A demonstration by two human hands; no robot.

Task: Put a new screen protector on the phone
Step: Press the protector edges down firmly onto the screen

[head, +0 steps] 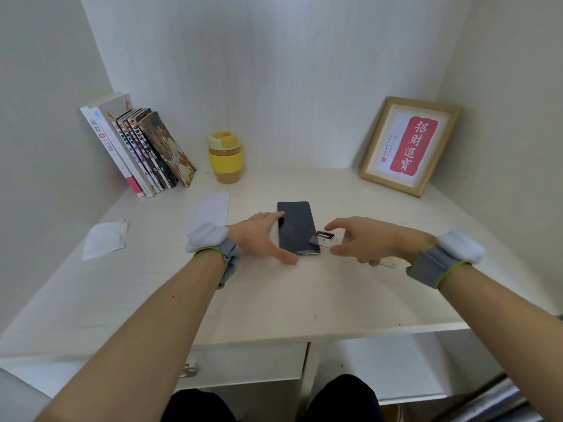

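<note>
Phone lies flat, screen up, near the middle of the desk, long side running away from the person. Screen dark with smudges or scratch marks across the lower half. At its near right corner a thin film looks lifted off the glass; can't tell if it's the old protector or a sticker tab.

Left hand braces the phone: fingers straight along the left edge, index tip touching the upper left of the screen, thumb stretched out to the near bottom edge. Fingers spread, not curled round it.

Right hand just right of the phone, fingers loosely curved, thumb and index apart with a small white-and-black piece between them. Can't tell whether the fingertips actually pinch it or only hover at it. Something pale sits under the heel of this hand, partly hidden.

Both wrists have grey bands with green trim and white padding.

Left of the phone, a white sheet or envelope lies flat. Further left, a crumpled white wipe. Back left, a row of books leans against the wall. Beside them a yellow cup with lid. Back right, a wooden picture frame with red calligraphy leans in the corner. Drawer under the desk front.
</note>
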